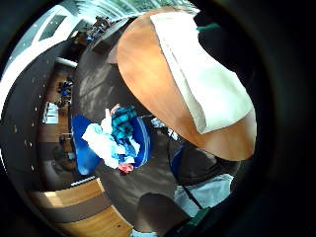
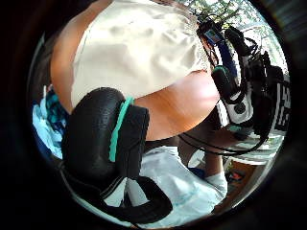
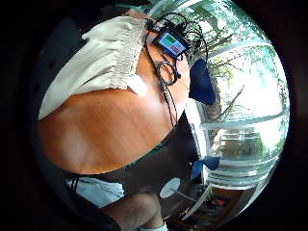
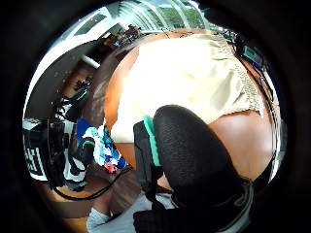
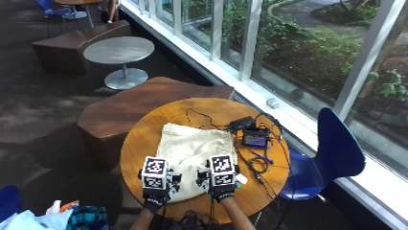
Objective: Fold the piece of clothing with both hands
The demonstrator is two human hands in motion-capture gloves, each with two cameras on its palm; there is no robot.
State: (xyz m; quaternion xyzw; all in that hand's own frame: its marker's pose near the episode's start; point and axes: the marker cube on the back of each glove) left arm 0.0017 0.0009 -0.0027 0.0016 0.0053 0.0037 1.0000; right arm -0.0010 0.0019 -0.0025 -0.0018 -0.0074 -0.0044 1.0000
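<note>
garment (image 5: 191,155): plain cream
table (image 5: 143,139): orange-brown wood
gloves: black, on left hand (image 5: 155,190) and right hand (image 5: 221,188)
chair (image 5: 334,143): dark blue
cables (image 5: 258,165): black
side table (image 5: 119,50): grey
carpet (image 5: 38,115): dark grey

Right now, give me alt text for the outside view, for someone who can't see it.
A cream garment lies flat on a round wooden table, with the left hand and right hand over its near edge. Cables and a small device lie beside it, near a blue chair.

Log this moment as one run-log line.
cream cloth garment: flat on round wooden table | left hand, right hand: over its near edge | grip: unclear
</note>
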